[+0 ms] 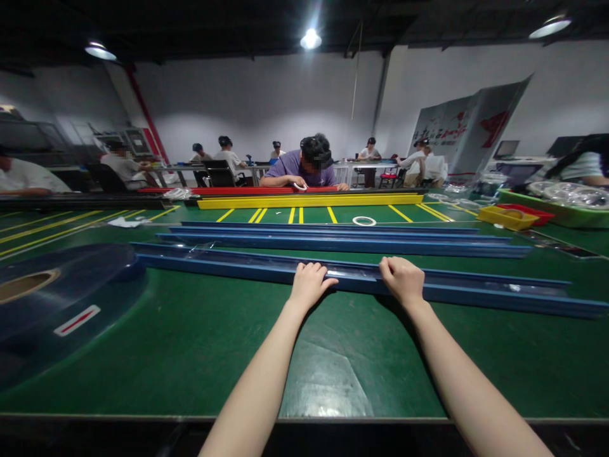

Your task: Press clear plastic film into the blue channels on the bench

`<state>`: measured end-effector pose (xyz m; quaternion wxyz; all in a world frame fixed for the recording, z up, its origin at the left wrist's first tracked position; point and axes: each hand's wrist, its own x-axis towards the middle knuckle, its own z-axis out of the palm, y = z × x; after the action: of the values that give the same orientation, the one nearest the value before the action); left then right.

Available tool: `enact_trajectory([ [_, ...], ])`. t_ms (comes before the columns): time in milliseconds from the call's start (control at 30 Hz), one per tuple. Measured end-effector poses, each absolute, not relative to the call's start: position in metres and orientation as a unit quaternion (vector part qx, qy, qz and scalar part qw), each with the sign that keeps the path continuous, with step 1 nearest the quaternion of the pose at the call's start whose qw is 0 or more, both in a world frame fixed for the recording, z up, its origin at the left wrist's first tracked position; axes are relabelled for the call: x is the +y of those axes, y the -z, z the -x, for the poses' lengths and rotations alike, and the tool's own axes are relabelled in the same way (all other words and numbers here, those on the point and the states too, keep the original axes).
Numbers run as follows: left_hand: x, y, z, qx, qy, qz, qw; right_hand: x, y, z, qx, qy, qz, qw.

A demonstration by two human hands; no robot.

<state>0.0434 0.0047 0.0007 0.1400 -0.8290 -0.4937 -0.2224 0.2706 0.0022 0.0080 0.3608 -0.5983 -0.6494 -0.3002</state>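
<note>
A long blue rail (238,266) with clear film along its top lies across the green table in front of me. My left hand (308,284) rests on its near edge with fingers curled over it. My right hand (402,279) grips the same rail a little to the right, fingers closed over the edge. Two more blue rails (333,241) lie parallel just beyond.
A large dark blue film roll (57,298) lies flat at the left. A white tape ring (364,221) sits farther back. Yellow (309,201) and red rails lie across the far side, where a person works. Yellow and red trays (508,217) stand at the right.
</note>
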Motion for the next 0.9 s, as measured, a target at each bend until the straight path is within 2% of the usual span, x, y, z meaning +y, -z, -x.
enact_trajectory([
  [167,0.005,-0.001,-0.043,-0.499,0.217,0.827,0.139,0.000,-0.007,-0.249,-0.690,0.294,0.568,0.339],
  [667,0.003,-0.001,-0.043,-0.497,0.221,0.827,0.139,-0.005,-0.010,-0.237,-0.743,0.192,0.601,0.225],
  [900,0.002,-0.002,-0.043,-0.495,0.223,0.830,0.127,-0.008,-0.013,-0.236,-0.769,0.168,0.580,0.211],
])
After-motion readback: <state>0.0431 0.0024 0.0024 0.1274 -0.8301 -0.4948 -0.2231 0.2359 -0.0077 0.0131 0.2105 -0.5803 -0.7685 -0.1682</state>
